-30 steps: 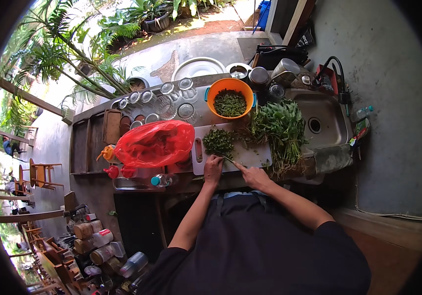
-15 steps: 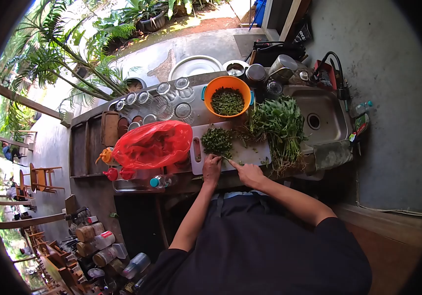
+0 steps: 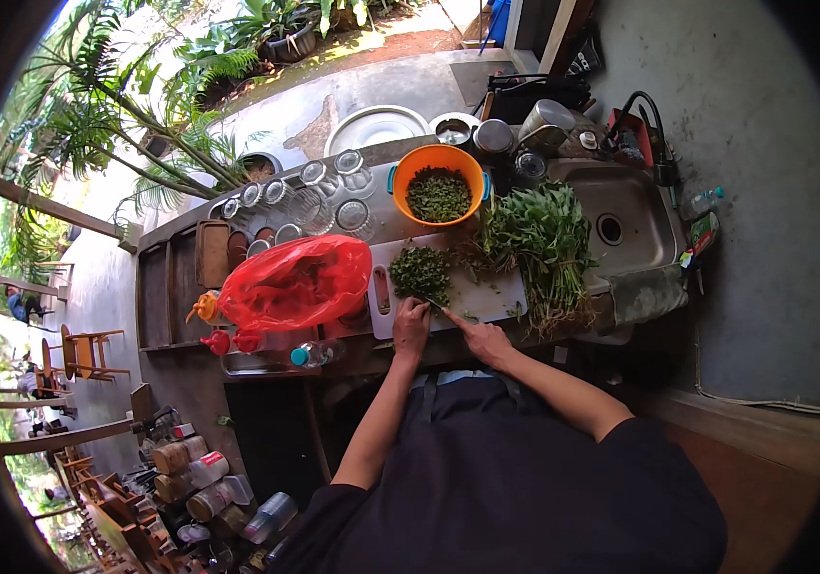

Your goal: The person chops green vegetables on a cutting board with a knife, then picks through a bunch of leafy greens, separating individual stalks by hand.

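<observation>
A white cutting board (image 3: 496,302) lies on the counter, with a pile of chopped greens (image 3: 420,272) at its left. My left hand (image 3: 412,323) is closed at the near edge of that pile, its fingertips pressed on greens. My right hand (image 3: 486,342) is wrapped round a knife, the index finger stretched along it; the blade points left toward my left fingertips. Beyond the board stands an orange colander (image 3: 470,170) holding more chopped greens. A large bunch of leafy greens (image 3: 548,234) with roots lies over the board's right side.
A red plastic bag (image 3: 300,282) and a bottle with a teal cap (image 3: 312,355) are left of the board. Glass jars (image 3: 354,216) stand behind the bag. At the right is a metal sink (image 3: 634,206), and jars (image 3: 493,137) stand along the back edge.
Both hands stay at nearly the same place, the right one shifted very slightly. The whole view has moved a little. Nothing was let go or newly taken.
</observation>
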The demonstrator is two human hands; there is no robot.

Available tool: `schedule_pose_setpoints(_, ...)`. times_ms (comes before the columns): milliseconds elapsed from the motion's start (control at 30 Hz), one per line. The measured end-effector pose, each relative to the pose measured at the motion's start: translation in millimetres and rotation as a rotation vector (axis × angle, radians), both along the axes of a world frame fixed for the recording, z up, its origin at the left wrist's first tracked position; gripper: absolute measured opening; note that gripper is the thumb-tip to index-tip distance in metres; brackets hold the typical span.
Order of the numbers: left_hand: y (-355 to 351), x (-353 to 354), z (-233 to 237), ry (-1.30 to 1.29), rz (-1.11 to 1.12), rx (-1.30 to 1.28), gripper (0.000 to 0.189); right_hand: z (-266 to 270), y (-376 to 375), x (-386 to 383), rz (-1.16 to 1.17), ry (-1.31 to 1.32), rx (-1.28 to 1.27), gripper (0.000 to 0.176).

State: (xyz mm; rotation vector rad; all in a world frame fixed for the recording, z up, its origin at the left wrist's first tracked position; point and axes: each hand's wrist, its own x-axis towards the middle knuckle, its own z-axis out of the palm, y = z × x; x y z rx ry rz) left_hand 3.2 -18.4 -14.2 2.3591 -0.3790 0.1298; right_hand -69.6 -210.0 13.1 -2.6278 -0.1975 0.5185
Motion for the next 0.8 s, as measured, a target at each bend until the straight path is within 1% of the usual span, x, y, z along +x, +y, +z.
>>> schedule_pose_setpoints(133,0,-3,11,-0.002,-0.021,0.057,0.016,9,2,1,0.009,-0.018,-0.005,0.077)
schedule_pose_setpoints(367,0,-5,8,-0.020,-0.018,0.097,0.016,5,0,0,0.033,-0.068,-0.023,0.078)
schedule_pose_setpoints(500,2,-4,-1,0.015,0.024,0.019,0.013,6,-9,-8,0.050,-0.088,-0.019,0.078)
schedule_pose_setpoints(533,3,-4,-2,0.031,0.037,-0.010,0.012,6,-13,-10,0.059,-0.051,-0.053,0.078)
schedule_pose_setpoints(633,3,-3,0,0.071,0.055,-0.026,0.010,16,-17,-14,0.073,-0.011,-0.097,0.077)
schedule_pose_setpoints(800,3,-2,4,0.041,0.051,-0.035,0.010,31,-15,-10,0.066,-0.019,-0.110,0.076)
